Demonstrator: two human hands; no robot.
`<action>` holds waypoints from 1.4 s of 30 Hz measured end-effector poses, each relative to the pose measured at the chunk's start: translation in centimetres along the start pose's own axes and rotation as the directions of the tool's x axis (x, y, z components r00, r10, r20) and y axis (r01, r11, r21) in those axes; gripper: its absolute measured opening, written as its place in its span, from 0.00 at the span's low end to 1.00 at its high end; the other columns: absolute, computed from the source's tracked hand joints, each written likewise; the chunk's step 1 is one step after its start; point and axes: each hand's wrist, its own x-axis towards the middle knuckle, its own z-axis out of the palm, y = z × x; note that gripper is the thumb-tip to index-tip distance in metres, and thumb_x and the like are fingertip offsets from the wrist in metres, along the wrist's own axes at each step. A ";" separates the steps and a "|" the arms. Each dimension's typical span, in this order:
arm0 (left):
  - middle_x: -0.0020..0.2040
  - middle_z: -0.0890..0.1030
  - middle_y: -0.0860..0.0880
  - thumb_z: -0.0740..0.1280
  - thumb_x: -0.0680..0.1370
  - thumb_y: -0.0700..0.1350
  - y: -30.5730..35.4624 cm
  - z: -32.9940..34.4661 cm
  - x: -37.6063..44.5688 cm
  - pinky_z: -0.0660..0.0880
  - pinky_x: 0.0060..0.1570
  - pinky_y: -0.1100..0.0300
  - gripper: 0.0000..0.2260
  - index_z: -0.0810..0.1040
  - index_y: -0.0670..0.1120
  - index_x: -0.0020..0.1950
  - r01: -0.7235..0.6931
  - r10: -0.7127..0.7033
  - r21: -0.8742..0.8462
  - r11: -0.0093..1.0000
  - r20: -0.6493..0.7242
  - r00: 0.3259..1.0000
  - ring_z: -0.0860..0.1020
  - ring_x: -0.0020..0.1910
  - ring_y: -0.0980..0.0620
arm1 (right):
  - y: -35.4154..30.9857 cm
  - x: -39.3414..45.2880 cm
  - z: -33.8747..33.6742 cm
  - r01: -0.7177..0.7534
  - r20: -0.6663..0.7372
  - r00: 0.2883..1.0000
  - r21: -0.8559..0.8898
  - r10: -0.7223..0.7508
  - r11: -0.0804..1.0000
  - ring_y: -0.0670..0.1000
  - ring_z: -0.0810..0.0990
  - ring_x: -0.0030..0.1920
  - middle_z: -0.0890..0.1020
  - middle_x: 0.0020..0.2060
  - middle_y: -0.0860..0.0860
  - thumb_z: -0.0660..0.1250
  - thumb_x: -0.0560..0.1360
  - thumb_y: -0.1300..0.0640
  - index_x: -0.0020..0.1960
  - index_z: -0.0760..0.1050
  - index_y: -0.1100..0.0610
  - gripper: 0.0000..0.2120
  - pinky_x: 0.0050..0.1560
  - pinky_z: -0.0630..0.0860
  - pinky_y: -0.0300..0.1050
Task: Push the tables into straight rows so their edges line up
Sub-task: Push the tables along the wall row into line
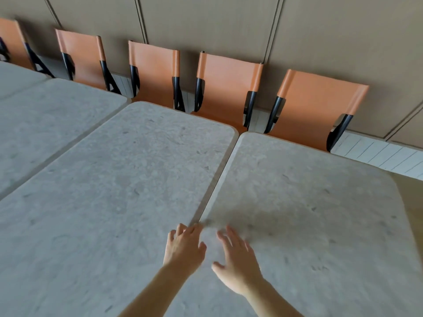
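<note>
Both hands hovered flat at the seam between two stone-look tables.

The left hand [184,247] and right hand [238,261] lay with fingers spread, grasping nothing, over the middle table [119,179] and right table [309,202], whose far corners sat staggered. The tops looked heavy, rigid and smooth; gripping an edge seemed wiser than pressing palms.

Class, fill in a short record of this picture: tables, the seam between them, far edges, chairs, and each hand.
tables: grey stone-look tabletops with rounded corners
seam: narrow gap
far edges: right table's sits nearer than its neighbour's
chairs: orange chairs with black frames along wall
left hand: at seam
right hand: spread over right table, blurred
</note>
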 end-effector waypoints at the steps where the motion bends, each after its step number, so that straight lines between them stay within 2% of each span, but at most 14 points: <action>1: 0.76 0.68 0.56 0.58 0.82 0.53 0.2 0.6 -1.3 0.61 0.71 0.55 0.25 0.59 0.54 0.79 0.015 -0.014 0.027 1.000 -0.038 0.999 0.65 0.72 0.50 | 6.4 -4.8 4.7 -0.036 -0.156 0.987 -0.016 0.033 0.999 0.48 0.45 0.81 0.43 0.82 0.46 0.59 0.81 0.46 0.81 0.50 0.46 0.32 0.80 0.49 0.51; 2: 0.79 0.63 0.53 0.58 0.82 0.54 0.9 1.1 -3.1 0.61 0.71 0.54 0.27 0.56 0.52 0.80 0.057 -0.056 0.051 0.997 -0.022 0.998 0.63 0.74 0.49 | 9.7 -8.7 7.2 -0.245 -0.097 0.967 -0.101 0.235 0.964 0.48 0.47 0.81 0.44 0.82 0.46 0.59 0.81 0.47 0.81 0.50 0.46 0.32 0.79 0.52 0.53; 4: 0.82 0.55 0.45 0.62 0.80 0.58 2.8 3.7 -6.7 0.64 0.72 0.51 0.34 0.56 0.46 0.81 0.124 -0.128 0.105 0.987 0.031 0.991 0.63 0.76 0.45 | 15.0 -15.1 11.4 -0.207 -0.062 0.978 -0.134 0.200 0.969 0.47 0.51 0.81 0.46 0.82 0.44 0.61 0.79 0.45 0.80 0.53 0.45 0.33 0.77 0.58 0.54; 6: 0.78 0.64 0.39 0.76 0.68 0.61 5.8 7.0 -10.1 0.77 0.60 0.47 0.39 0.73 0.41 0.73 0.134 -0.135 0.132 0.982 0.001 0.991 0.74 0.69 0.40 | 19.8 -20.4 13.2 -0.113 -0.250 0.966 -0.148 0.073 0.982 0.43 0.68 0.74 0.55 0.81 0.43 0.74 0.66 0.38 0.76 0.65 0.45 0.42 0.67 0.74 0.54; 8: 0.72 0.73 0.39 0.77 0.65 0.60 10.5 9.6 -13.4 0.81 0.51 0.47 0.32 0.81 0.45 0.63 0.064 -0.061 0.035 0.997 -0.088 0.994 0.74 0.66 0.41 | 24.1 -24.9 15.1 -0.104 -0.083 0.991 -0.025 0.102 0.994 0.40 0.84 0.54 0.63 0.78 0.45 0.74 0.53 0.36 0.63 0.73 0.44 0.40 0.49 0.81 0.42; 11: 0.83 0.53 0.45 0.57 0.81 0.57 21.2 10.7 -16.8 0.65 0.72 0.47 0.25 0.67 0.52 0.77 -0.048 0.030 -0.138 0.989 -0.135 0.990 0.56 0.80 0.45 | 26.6 -32.4 14.0 -0.072 -0.028 0.997 0.120 0.076 0.990 0.42 0.72 0.71 0.54 0.81 0.46 0.60 0.79 0.52 0.70 0.70 0.50 0.20 0.73 0.58 0.37; 13: 0.83 0.41 0.51 0.53 0.84 0.58 28.3 10.5 -18.0 0.52 0.78 0.50 0.26 0.56 0.54 0.82 -0.035 0.017 -0.224 0.974 -0.081 0.997 0.48 0.82 0.47 | 28.9 -37.0 12.7 -0.121 -0.067 0.988 0.225 0.140 0.967 0.47 0.67 0.75 0.65 0.77 0.51 0.62 0.81 0.49 0.72 0.71 0.52 0.20 0.74 0.59 0.39; 19: 0.79 0.64 0.54 0.53 0.85 0.57 41.0 14.6 -20.9 0.62 0.74 0.53 0.20 0.70 0.56 0.75 0.063 -0.023 -0.278 0.958 0.146 0.989 0.64 0.77 0.50 | 41.8 -48.6 6.7 -0.278 -0.058 0.954 0.204 0.295 0.939 0.45 0.76 0.46 0.76 0.53 0.47 0.61 0.80 0.51 0.61 0.71 0.48 0.10 0.55 0.74 0.38; 22: 0.77 0.63 0.55 0.58 0.83 0.56 42.7 17.5 -21.9 0.62 0.73 0.51 0.18 0.69 0.56 0.72 0.056 -0.045 -0.151 0.987 0.079 0.996 0.62 0.76 0.49 | 46.1 -49.9 2.7 -0.271 -0.163 0.938 0.203 0.305 0.941 0.42 0.75 0.37 0.79 0.51 0.45 0.60 0.81 0.51 0.66 0.71 0.48 0.14 0.41 0.71 0.35; 25: 0.59 0.76 0.51 0.70 0.73 0.53 43.4 18.5 -19.8 0.76 0.57 0.49 0.12 0.79 0.52 0.55 0.047 -0.054 -0.103 0.994 -0.070 0.996 0.79 0.58 0.46 | 47.9 -49.0 0.2 -0.213 -0.180 0.951 0.208 0.252 0.955 0.41 0.74 0.32 0.80 0.44 0.46 0.59 0.80 0.51 0.66 0.71 0.46 0.15 0.35 0.69 0.35; 29: 0.65 0.80 0.46 0.68 0.72 0.57 44.9 17.9 -12.5 0.78 0.59 0.45 0.15 0.81 0.52 0.55 -0.047 0.049 0.014 0.999 -0.161 0.986 0.82 0.60 0.43 | 48.4 -44.8 -1.4 -0.105 -0.127 0.984 0.132 0.122 0.986 0.41 0.76 0.58 0.70 0.65 0.40 0.61 0.80 0.52 0.64 0.70 0.39 0.14 0.50 0.69 0.33; 33: 0.82 0.57 0.48 0.52 0.80 0.62 48.3 15.0 -2.2 0.51 0.77 0.42 0.26 0.69 0.54 0.76 -0.030 0.019 -0.055 0.998 -0.192 0.981 0.57 0.81 0.42 | 51.6 -37.8 -4.8 0.114 -0.129 0.987 0.114 -0.099 0.987 0.43 0.62 0.75 0.61 0.76 0.44 0.64 0.78 0.54 0.49 0.66 0.23 0.22 0.68 0.63 0.36; 37: 0.83 0.37 0.51 0.48 0.83 0.64 50.4 13.9 8.6 0.36 0.74 0.32 0.27 0.49 0.62 0.81 0.104 -0.096 0.037 0.994 -0.175 0.980 0.38 0.81 0.39 | 56.6 -28.5 -11.1 0.139 -0.213 0.967 -0.024 -0.141 0.990 0.43 0.61 0.76 0.58 0.77 0.44 0.62 0.81 0.53 0.70 0.68 0.45 0.18 0.67 0.62 0.35; 42: 0.83 0.38 0.52 0.38 0.76 0.71 51.2 15.2 14.8 0.36 0.70 0.24 0.33 0.41 0.65 0.80 0.253 -0.243 0.034 0.967 -0.173 0.954 0.35 0.80 0.37 | 61.3 -17.4 -17.3 0.159 -0.328 0.928 -0.074 -0.174 0.985 0.48 0.57 0.78 0.57 0.79 0.49 0.63 0.81 0.52 0.72 0.68 0.48 0.20 0.73 0.62 0.46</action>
